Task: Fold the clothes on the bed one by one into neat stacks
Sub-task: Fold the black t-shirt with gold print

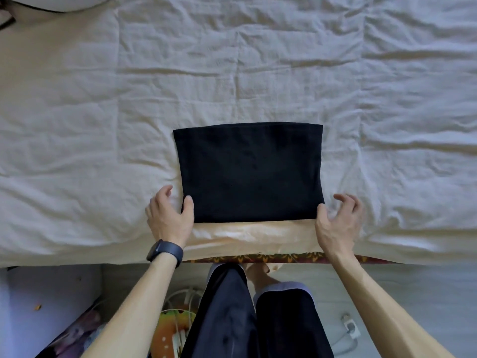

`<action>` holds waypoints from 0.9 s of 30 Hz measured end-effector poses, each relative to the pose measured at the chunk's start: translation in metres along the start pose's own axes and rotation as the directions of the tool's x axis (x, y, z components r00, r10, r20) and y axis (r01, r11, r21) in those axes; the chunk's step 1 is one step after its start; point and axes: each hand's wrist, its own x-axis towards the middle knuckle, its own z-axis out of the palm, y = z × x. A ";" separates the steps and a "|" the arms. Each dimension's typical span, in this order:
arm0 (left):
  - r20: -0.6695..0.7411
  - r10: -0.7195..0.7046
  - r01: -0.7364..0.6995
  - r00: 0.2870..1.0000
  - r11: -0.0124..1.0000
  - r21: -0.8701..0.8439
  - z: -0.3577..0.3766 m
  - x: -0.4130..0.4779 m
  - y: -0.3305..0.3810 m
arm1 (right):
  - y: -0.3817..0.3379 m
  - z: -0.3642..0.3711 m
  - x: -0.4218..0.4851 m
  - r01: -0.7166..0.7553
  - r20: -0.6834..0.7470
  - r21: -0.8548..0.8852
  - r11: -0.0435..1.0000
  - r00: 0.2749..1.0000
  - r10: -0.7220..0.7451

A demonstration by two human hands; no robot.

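Observation:
A black garment (pixel 249 171), folded into a flat rectangle, lies on the bed (pixel 103 125) close to its front edge. My left hand (pixel 169 215) is at the garment's near left corner. Its thumb lies on the black cloth and its loosely curled fingers sit beside it on the sheet. My right hand (pixel 336 218) is at the near right corner. That thumb touches the garment's edge, and the fingers are spread and curled above the sheet, holding nothing. A dark watch is on my left wrist.
A wrinkled off-white sheet covers the bed on all sides of the garment. A dark object (pixel 51 3) shows at the far left corner. Below the bed edge are my legs (pixel 247 319), cables and a power adapter (pixel 351 326) on the floor.

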 end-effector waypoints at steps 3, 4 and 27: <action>0.009 0.341 -0.335 0.940 0.916 0.221 0.030 -0.001 0.039 | -0.046 0.031 0.004 0.325 -0.024 -0.164 0.932 0.943 -0.333; 0.101 0.400 -0.412 0.911 0.875 0.254 0.044 0.000 0.055 | -0.064 0.047 0.009 0.422 0.026 -0.201 0.884 0.905 -0.425; 0.448 0.535 -0.691 0.716 0.632 0.351 0.160 -0.068 0.096 | 0.058 0.002 0.111 0.743 0.447 -0.506 0.438 0.660 -0.604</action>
